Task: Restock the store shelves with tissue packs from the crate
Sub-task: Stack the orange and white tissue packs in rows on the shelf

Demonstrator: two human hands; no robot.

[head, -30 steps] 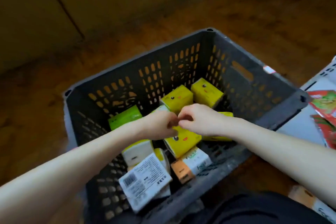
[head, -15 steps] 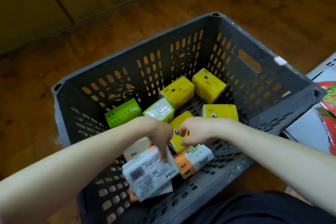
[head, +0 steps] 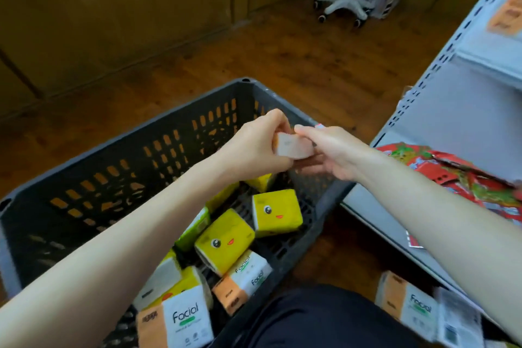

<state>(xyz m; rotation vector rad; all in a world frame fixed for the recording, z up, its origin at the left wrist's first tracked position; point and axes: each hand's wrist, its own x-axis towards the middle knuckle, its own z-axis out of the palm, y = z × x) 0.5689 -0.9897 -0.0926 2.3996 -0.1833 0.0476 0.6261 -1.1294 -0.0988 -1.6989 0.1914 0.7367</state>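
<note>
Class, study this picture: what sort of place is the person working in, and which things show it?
Probably a small shop: grey perforated metal shelving holding red snack packets, beside a dark grey plastic crate of yellow tissue packs; the left hand and right hand hold a pale orange tissue pack.

Your view was dim and warm-toned; the shelf [head: 440, 133] on your right caught most light. Edges bowed from the wide lens, and the nearest tissue pack [head: 180, 319] blurred.
</note>
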